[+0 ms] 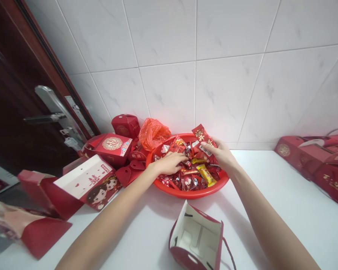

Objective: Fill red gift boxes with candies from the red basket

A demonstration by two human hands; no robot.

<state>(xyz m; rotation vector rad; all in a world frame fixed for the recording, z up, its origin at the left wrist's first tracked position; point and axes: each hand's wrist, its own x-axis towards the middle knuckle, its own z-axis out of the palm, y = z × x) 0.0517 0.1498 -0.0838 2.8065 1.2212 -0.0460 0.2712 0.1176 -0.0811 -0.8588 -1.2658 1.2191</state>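
Observation:
A red plastic basket full of wrapped candies stands against the tiled wall. My left hand rests on the candies at the basket's left side, its fingers reaching in among the wrappers; the fingertips are partly hidden. Over the basket's right side, my right hand pinches a red packet with gold characters between thumb and fingers. Yellow wrapped candies lie near the basket's right front. In front of the basket is an open red box with a pale inside and a dark cord handle.
Several red gift boxes and an orange-red plastic bag crowd the left side. More red boxes lie at the right on the white table. A dark door with a metal handle is at the left.

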